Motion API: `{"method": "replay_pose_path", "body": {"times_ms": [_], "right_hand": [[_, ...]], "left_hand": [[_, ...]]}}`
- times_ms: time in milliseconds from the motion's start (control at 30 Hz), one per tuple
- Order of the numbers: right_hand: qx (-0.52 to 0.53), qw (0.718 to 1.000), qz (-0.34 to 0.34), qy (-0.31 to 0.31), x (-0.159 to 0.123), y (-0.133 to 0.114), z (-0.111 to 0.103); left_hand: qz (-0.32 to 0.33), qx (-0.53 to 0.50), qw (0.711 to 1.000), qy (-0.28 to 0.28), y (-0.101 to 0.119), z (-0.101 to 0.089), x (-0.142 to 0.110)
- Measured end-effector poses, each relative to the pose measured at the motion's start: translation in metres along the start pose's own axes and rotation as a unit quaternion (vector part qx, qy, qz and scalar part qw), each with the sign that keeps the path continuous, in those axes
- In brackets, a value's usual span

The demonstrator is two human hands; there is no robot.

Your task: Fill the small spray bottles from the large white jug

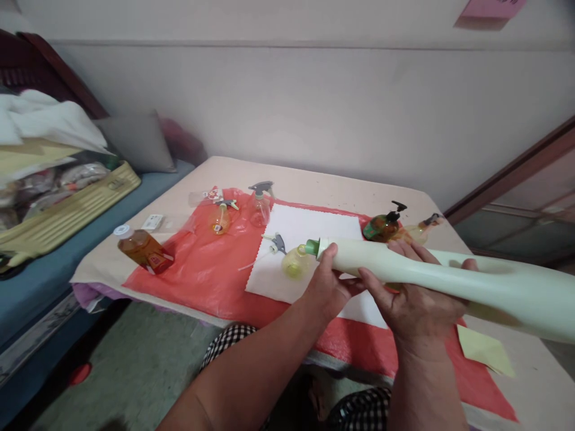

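A large pale green jug (449,278) lies tipped almost level in both my hands, its bottom running past the right edge. My left hand (326,281) is closed around its neck. Further back, my right hand (417,302) grips the jug from below, by its handle. The jug's green spout (312,246) is at the mouth of a small clear yellowish bottle (295,263); whether they touch I cannot tell. Some yellow liquid shows low in that bottle. Beside it, a grey trigger spray head (279,242) with its tube lies on a white sheet (314,221).
On the red plastic sheet (197,287) stand two spray bottles (221,220). An amber bottle with a white cap (144,248) is at the left. Behind the jug are a pump bottle (381,227) and another spray bottle (422,230). A yellow cloth (485,350) lies at the right.
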State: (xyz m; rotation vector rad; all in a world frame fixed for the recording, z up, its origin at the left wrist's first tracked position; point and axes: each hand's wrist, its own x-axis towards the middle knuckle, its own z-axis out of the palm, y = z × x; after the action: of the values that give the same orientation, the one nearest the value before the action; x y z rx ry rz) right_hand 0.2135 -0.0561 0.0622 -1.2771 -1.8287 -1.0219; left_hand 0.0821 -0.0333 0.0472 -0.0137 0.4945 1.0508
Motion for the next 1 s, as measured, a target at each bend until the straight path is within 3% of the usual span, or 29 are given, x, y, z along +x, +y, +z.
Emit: {"method": "replay_pose_path", "body": {"times_ms": [1000], "right_hand": [[0.012,0.999,0.019,-0.027,0.0046,-0.0042,-0.0061]], "left_hand": [[0.002,0.002,1.0,-0.005,0.0007,-0.0001,-0.0021]]}}
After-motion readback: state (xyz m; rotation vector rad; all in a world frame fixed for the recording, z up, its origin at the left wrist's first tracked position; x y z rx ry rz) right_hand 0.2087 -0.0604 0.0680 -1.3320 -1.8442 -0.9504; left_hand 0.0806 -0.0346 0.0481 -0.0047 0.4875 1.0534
